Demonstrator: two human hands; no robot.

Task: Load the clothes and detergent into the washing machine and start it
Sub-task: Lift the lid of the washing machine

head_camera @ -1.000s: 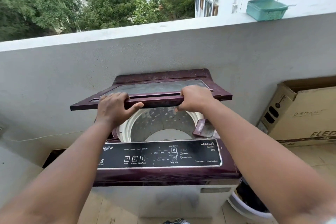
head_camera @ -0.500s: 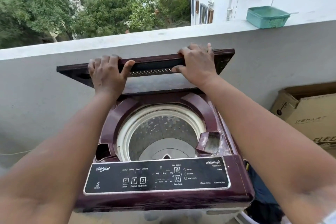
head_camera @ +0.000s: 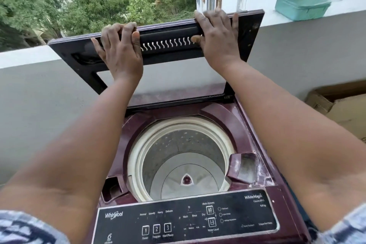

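Two bare hands are clamped on the raised lid [head_camera: 249, 31] of a maroon top-loading washing machine [head_camera: 245, 125]. The left hand [head_camera: 120, 51] is curled over the lid's upper edge left of centre, thumb laid on the dark inner handle strip. The right hand [head_camera: 217, 35] is curled over the same edge right of centre, thumb tip pressed against the strip beside a row of pale S-shaped vent slots [head_camera: 166, 44]. The hands are set well apart, with the slots between them. The lid is held tilted up and back toward the grey parapet wall [head_camera: 39, 95], hinged at the rear of the machine.

The wash tub [head_camera: 182, 156] is exposed below the lid: a cream rim, a perforated metal drum and a grey pulsator with a maroon cap at its centre. No clothes are visible inside it. A recessed dispenser pocket [head_camera: 244, 166] is located at the tub's right front, and a smaller recess [head_camera: 113, 188] at the left front.

The black control panel [head_camera: 186, 222] is marked "Whirlpool" at left and "WhiteMagic" at right. Cycle names "Normal, Speedy, Heavy, Delicate" are printed above buttons numbered 1, 2, 3. "Wash, Rinse, Dry", "Wash Options" and "Water Level" are also legible; smaller print cannot be read.

A teal plastic basket [head_camera: 301, 7] is placed on the parapet ledge. A cardboard box [head_camera: 340, 109] is positioned right of the machine.
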